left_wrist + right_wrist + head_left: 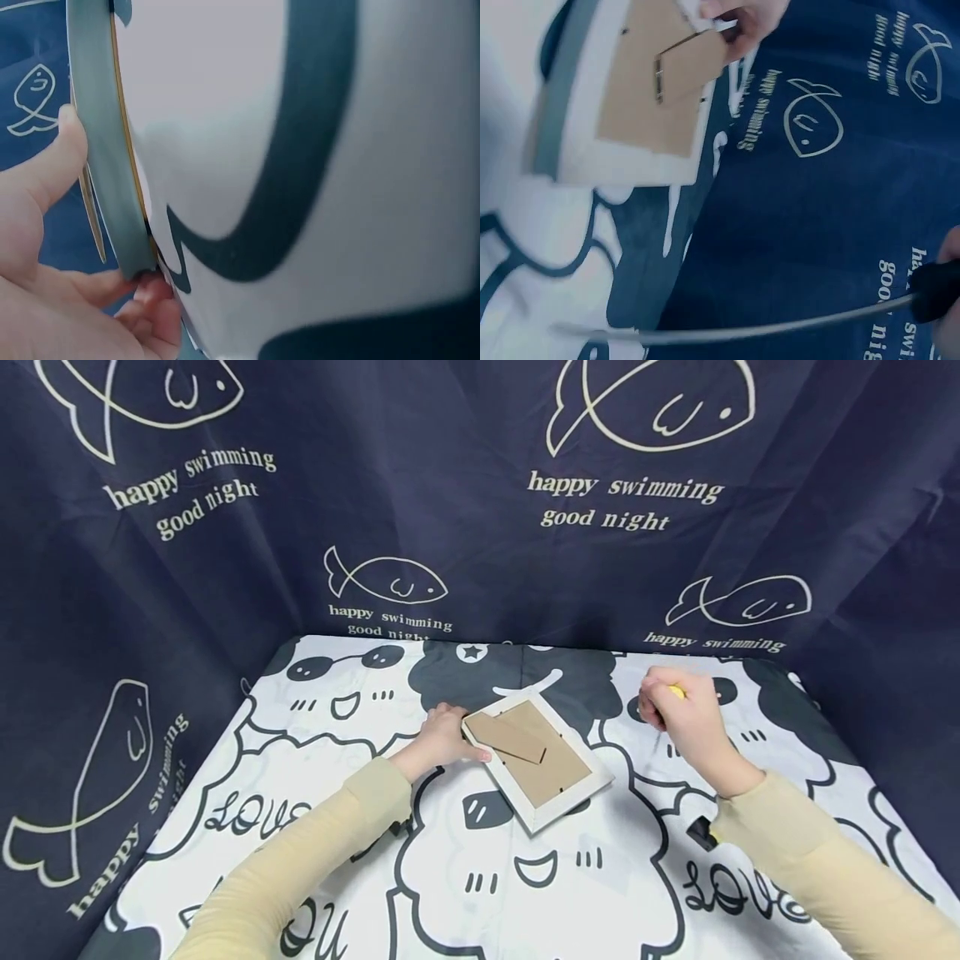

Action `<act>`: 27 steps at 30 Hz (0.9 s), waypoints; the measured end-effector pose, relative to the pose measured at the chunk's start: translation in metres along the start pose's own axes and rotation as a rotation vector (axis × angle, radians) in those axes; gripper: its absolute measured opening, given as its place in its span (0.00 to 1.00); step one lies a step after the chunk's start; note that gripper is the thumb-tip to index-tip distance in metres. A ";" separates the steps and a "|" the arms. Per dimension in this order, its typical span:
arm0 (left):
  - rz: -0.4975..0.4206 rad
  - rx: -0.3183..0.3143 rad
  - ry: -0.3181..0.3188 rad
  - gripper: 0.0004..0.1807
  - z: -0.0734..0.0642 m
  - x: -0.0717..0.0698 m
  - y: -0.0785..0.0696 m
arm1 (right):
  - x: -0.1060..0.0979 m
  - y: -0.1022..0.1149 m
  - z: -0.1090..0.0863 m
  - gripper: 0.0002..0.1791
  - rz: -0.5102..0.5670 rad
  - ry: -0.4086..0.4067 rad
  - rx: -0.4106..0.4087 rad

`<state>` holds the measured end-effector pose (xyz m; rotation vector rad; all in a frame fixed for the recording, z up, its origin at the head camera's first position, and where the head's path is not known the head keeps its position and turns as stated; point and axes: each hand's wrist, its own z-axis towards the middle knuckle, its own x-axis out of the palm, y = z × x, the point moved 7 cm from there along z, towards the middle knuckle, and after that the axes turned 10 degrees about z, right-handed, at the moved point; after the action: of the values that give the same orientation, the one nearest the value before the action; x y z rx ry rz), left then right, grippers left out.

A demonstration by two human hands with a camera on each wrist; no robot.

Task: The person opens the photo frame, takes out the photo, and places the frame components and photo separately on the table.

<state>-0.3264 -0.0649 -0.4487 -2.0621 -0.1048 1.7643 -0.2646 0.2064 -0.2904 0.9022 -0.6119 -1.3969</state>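
A white picture frame [573, 742] lies face down on the patterned cloth, its brown backing board [558, 768] and folded stand flap [517, 739] showing. My left hand [442, 737] grips its left corner. In the left wrist view the thumb [69, 142] lies along the frame's side [105, 142] and the other fingers bend at its lower edge. My right hand [682, 714] is raised to the right of the frame, apart from it, wrapped around a screwdriver with a yellow handle end [677, 691]. The right wrist view shows its long metal shaft [780, 328] and black collar [934, 291]; its tip is blurred.
A black and yellow object [703, 833] lies on the cloth [600, 893] by the right sleeve, partly hidden by it. Dark blue curtains [480, 510] printed with fish stand behind and at both sides of the table.
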 end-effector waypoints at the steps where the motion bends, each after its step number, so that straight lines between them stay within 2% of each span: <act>1: -0.006 -0.006 -0.006 0.50 -0.001 0.000 0.000 | -0.001 -0.003 -0.002 0.21 -0.108 0.004 0.058; 4: -0.048 -0.011 -0.017 0.50 -0.005 0.001 -0.001 | -0.005 -0.013 -0.008 0.21 -0.337 0.036 0.178; 6: -0.085 -0.016 -0.017 0.51 -0.007 0.001 -0.003 | -0.009 -0.019 -0.012 0.21 -0.431 0.049 0.211; 9: -0.147 -0.043 -0.015 0.52 -0.010 0.002 -0.002 | -0.014 -0.028 -0.019 0.20 -0.528 0.031 0.213; 12: -0.201 -0.082 -0.026 0.52 -0.013 0.001 0.001 | -0.015 -0.036 -0.024 0.17 -0.591 0.015 0.182; 17: -0.297 -0.131 -0.036 0.48 -0.017 0.000 0.008 | -0.010 -0.054 -0.033 0.12 -0.687 0.072 0.182; 21: -0.370 -0.168 -0.007 0.44 -0.021 0.004 0.011 | -0.008 -0.072 -0.039 0.09 -0.734 0.125 0.271; 27: -0.495 -0.167 0.050 0.45 -0.026 0.014 0.010 | -0.004 -0.098 -0.049 0.05 -0.727 0.239 0.391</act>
<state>-0.3012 -0.0762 -0.4622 -1.9670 -0.7044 1.4337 -0.2796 0.2242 -0.3974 1.6947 -0.3863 -1.7953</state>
